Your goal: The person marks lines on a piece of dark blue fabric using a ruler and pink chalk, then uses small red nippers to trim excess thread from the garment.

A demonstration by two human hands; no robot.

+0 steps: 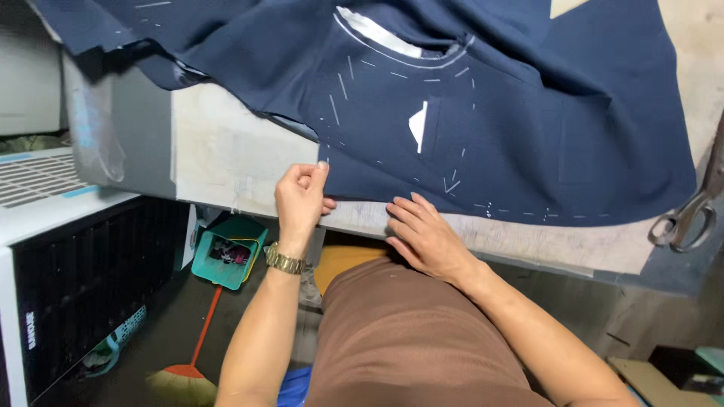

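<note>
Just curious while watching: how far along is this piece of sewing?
Done: the navy fabric already carries white basting stitches around a pocket. In hand: the left hand pinches its corner; the right hand rests at its edge. Left: scissors lie unused.

left hand [303, 197] pinches navy cloth [513, 143] corner | right hand [424, 237] flat, seemingly on table edge [528, 241]

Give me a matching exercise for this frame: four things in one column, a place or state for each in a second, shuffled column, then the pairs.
Things:
1. left hand
2. right hand
3. scissors
4. dustpan

Places or states:
A. on the floor by the broom
B. pinching the corner of the navy fabric
C. flat on the table edge
D. at the table's right end

Pairs: 1-B, 2-C, 3-D, 4-A
</note>
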